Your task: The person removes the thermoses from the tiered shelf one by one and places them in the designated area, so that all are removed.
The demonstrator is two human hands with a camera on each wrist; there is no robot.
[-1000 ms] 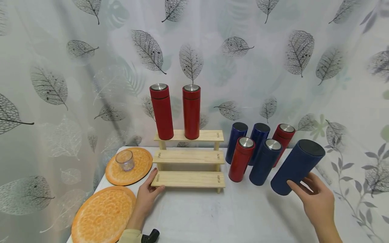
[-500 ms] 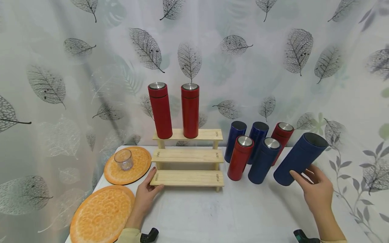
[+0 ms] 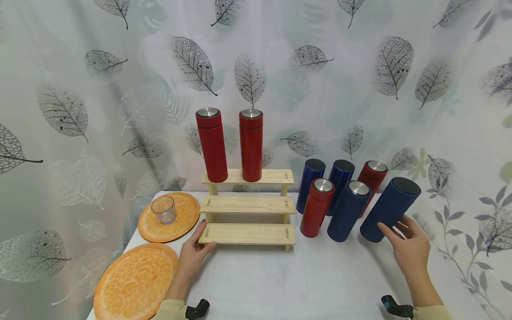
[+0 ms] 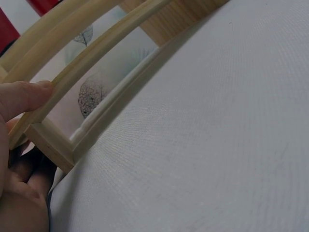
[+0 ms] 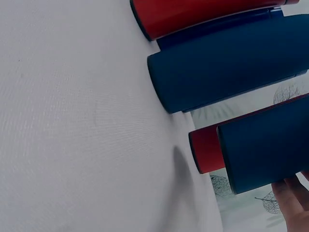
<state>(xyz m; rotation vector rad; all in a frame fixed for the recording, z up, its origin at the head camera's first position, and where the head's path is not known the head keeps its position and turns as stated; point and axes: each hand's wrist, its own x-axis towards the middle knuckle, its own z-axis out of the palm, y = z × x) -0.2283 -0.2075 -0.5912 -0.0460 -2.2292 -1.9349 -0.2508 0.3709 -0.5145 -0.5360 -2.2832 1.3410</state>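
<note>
My right hand (image 3: 412,249) holds a dark blue thermos flask (image 3: 390,210) near its lower end, thumb in front and fingers behind. The flask leans to the right, its dark end up; in the right wrist view its bottom edge hangs over the white cloth, apart from its shadow. Just left stands another blue flask (image 3: 349,211) with a steel-topped lid. My left hand (image 3: 191,258) grips the left end of the lowest step of a three-step wooden stand (image 3: 247,234), thumb on the front edge. On the top step stand two red flasks (image 3: 211,146).
Close together at the right stand a red flask (image 3: 317,209), two dark-topped blue flasks (image 3: 310,184) and another red flask (image 3: 372,175) behind. Left of the stand lie two round orange mats (image 3: 136,280), the farther one bearing a clear cup (image 3: 164,210). A leaf-patterned curtain hangs behind the table.
My right hand has carried the blue flask slightly away from me, then a little left towards the other flasks, and it leans less. My left hand stays on the stand.
</note>
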